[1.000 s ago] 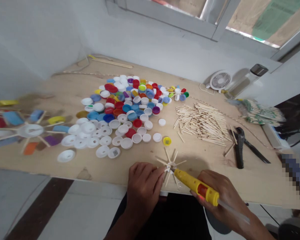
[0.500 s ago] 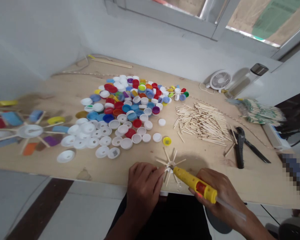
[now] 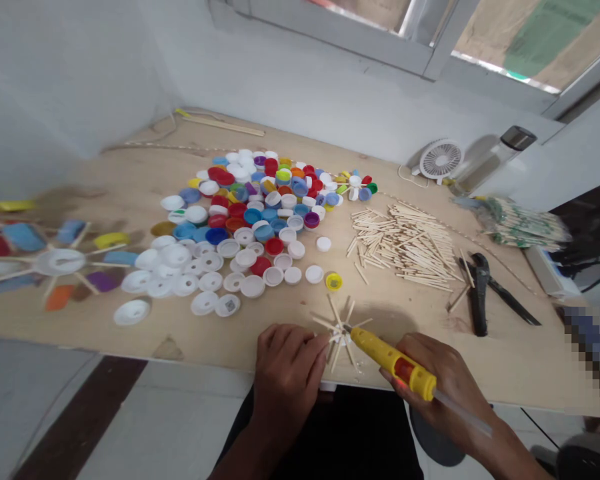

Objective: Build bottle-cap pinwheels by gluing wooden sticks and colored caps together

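A small star of wooden sticks (image 3: 341, 331) lies on the plywood table (image 3: 130, 193) near its front edge. My left hand (image 3: 287, 373) pinches the left side of this star, fingers closed on it. My right hand (image 3: 443, 390) grips a yellow glue gun (image 3: 393, 362) with a clear glue rod sticking out behind. Its nozzle touches the centre of the stick star. A yellow cap (image 3: 334, 281) sits just beyond the star.
A large heap of coloured and white bottle caps (image 3: 250, 220) fills the middle. A pile of wooden sticks (image 3: 405, 247) lies to the right, with black pliers (image 3: 480, 293) beside it. A small fan (image 3: 440, 160) and a bottle (image 3: 490, 160) stand behind. Finished cap-and-stick wheels (image 3: 55, 260) lie at the left.
The glue gun's nozzle has crept slightly up and right over the star's centre. My left hand has stayed in place on the sticks.
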### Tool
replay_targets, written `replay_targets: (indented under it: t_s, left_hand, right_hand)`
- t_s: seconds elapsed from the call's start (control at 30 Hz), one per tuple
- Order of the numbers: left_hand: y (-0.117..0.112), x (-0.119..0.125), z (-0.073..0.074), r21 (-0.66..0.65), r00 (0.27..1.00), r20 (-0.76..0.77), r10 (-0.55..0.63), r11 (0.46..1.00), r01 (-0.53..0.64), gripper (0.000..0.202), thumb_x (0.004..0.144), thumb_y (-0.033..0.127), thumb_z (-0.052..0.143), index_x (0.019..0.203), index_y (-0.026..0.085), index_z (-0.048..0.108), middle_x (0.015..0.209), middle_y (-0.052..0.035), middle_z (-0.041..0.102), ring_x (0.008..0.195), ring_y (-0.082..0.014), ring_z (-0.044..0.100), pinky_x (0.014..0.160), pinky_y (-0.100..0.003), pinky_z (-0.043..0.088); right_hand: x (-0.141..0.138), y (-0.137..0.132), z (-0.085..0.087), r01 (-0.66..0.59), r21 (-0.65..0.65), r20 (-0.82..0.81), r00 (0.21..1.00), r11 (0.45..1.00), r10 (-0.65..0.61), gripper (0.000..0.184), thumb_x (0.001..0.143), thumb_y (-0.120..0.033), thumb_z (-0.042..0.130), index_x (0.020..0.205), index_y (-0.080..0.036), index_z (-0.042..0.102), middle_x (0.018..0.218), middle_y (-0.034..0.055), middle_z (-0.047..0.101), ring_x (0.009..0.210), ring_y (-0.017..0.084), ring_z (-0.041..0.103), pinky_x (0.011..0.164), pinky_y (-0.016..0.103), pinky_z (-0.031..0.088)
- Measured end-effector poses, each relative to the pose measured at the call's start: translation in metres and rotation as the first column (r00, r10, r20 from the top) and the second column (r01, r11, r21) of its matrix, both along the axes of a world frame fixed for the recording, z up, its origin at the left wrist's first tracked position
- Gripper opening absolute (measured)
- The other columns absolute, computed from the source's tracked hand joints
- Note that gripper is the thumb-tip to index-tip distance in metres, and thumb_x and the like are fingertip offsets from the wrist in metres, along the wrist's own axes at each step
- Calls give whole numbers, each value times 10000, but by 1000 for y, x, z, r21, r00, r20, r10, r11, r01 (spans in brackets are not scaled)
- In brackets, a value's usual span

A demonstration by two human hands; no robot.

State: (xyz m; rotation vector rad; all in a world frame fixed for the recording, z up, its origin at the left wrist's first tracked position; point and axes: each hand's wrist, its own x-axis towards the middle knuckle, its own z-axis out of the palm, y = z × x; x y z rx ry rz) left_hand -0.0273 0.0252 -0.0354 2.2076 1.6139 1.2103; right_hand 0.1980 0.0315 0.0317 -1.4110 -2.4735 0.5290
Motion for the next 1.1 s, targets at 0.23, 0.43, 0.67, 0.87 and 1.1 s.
replay_targets:
  t_s: [0.23,0.43,0.67,0.87,1.1]
  left_hand:
    - [0,1,1,-2,1000,-6,19,1000,-19,155,844,124,564,857,200,698,701,-17,649,705,-178,580,755,-377,428]
    - [0,0,-2,-10,1000,-16,6,1000,-6,152,842,119,569,879,205,689,719,-19,649,725,-182,571,772,-382,419]
    - [-1,0,-2,-9,1000,-16,-3,1000,2,156,841,110,570,894,200,686,732,-24,649,740,-184,566,777,-384,411]
    - [-1,0,-2,-3,1000,-17,-1,1000,1,146,836,113,584,893,197,690,727,-27,644,740,-186,562,783,-384,410]
    - [-1,0,-2,10,1000,-8,4,1000,-3,152,842,114,566,886,187,692,721,-30,647,736,-191,565,782,-382,408]
  right_hand:
    - [6,-5,0,19,-12,22,1000,1000,-19,193,905,-338,491,762,-210,492,661,-5,548,558,132,515,514,246,335]
    - [9,-9,0,27,-60,56,998,998,-24,182,903,-323,491,764,-206,492,680,0,547,575,139,508,521,261,329]
    - [8,-13,1,6,-82,24,1000,997,-4,212,923,-351,469,765,-209,478,672,-3,541,571,138,515,516,261,314]
    - [-2,-12,2,25,-87,31,999,996,-22,233,932,-359,461,752,-210,471,680,-1,552,591,142,516,533,262,323]
    - [-7,-5,-3,41,17,-15,999,999,-41,219,908,-354,485,744,-209,485,654,-19,541,557,126,502,520,235,328]
